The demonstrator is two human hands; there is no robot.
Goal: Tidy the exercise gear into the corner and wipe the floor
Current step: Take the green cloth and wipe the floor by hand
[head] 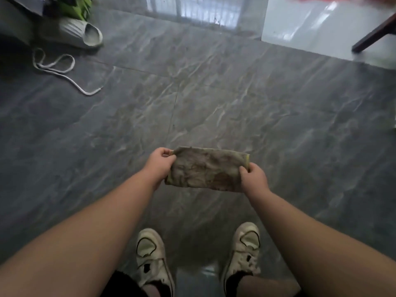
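A dirty, brownish folded cloth (205, 170) hangs stretched between my two hands above the grey marbled floor (214, 99). My left hand (159, 162) pinches its left end with curled fingers. My right hand (254, 176) grips its right end, thumb on top. A white rope (57, 70) lies looped on the floor at the far left. Behind it in the top left corner sits green gear (78, 7), partly cut off by the frame.
A grey slide sandal (85, 34) lies by the top left corner. A dark furniture leg (372, 36) stands at the top right on paler tiles (300, 22). My white sneakers (152, 258) stand at the bottom of the view.
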